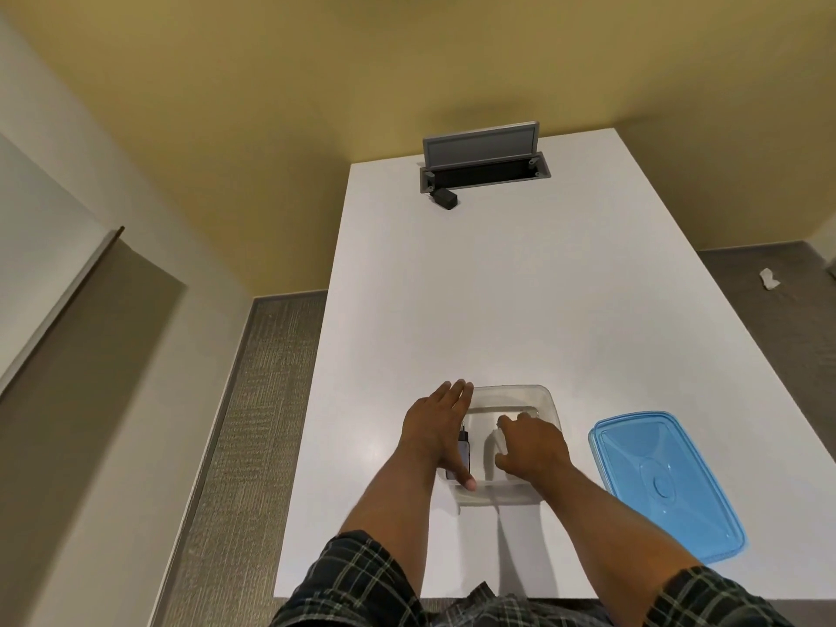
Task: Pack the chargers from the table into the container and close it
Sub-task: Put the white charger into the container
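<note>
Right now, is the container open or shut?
Open: the blue lid lies on the table beside the container, both hands inside.

A single head-worn wide-angle camera looks forward and steeply down along the white bench (497, 310). The near bench edge sits at the frame bottom; the far end and yellow wall (316, 83) fill the top.

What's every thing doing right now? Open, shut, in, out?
Container: open, no lid.
Blue lid: off, flat on the table beside it.
Black charger: inside the container.
White charger: in the right hand.
Left hand: flat on the container's side.
Socket flap: up.
</note>
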Motion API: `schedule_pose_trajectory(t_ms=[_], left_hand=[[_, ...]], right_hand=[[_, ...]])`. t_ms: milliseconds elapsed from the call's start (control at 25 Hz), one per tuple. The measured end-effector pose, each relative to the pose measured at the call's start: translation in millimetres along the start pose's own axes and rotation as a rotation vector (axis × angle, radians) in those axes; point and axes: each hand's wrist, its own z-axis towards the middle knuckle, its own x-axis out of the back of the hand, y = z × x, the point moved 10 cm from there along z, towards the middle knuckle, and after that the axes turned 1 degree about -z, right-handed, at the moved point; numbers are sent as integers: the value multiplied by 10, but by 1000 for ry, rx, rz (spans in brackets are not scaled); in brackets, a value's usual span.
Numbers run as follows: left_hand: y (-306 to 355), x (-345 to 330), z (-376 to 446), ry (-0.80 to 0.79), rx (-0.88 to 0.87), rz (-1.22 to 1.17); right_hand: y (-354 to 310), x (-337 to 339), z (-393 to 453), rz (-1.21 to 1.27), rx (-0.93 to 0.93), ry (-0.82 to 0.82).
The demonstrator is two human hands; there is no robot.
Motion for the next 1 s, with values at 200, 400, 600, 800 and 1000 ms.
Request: schedule_pose_trajectory(t_ms=[200,400,600,800,1000], left_hand=[[-10,-6,14,3,18,-15],[-9,5,12,8,31,-18],[3,3,10,2,41,-20],[12,-5,8,-21,40,-14],[22,-34,38,-40,26,1]], right_hand=[[-43,-129,58,22,-56,-42],[-83,-165,93,122,-78,-48],[-176,-57,97,133,-12,43],[-265,44,105,28,22,75],[-276,243,131,-53,-1,108]])
